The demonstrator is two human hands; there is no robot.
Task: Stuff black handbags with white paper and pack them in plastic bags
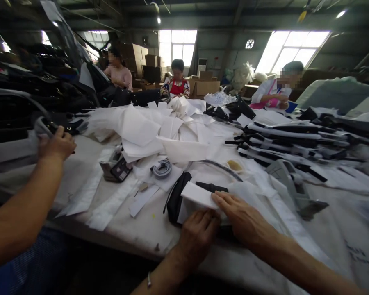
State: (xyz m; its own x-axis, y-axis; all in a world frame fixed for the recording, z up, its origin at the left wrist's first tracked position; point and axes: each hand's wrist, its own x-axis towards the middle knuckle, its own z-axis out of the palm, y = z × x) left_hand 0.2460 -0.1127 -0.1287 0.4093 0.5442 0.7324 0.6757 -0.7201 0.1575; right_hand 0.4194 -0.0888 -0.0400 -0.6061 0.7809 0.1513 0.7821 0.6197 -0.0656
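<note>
A black handbag (pixel 173 205) lies on the table in front of me, with a folded white packing sheet (pixel 198 195) over its opening. My left hand (pixel 200 232), a thin bracelet at its wrist, has its fingers curled at the sheet's lower edge, against the bag. From the right, my right hand (pixel 238 211) holds the upper part of the same sheet, fingers laid across it; the thumb is hidden. Behind the bag arches a grey wrapped handle (pixel 223 166). Another person's hand (pixel 58 144) at far left grips a dark strapped piece.
White sheets (pixel 141 127) are heaped beyond the bag. A coiled grey strap (pixel 161 169), a tape dispenser (pixel 115 164) and a grey dispenser (pixel 290 186) stand nearby. Stacked black bags (pixel 289 133) lie at right. Several people sit around the table (pixel 135 233).
</note>
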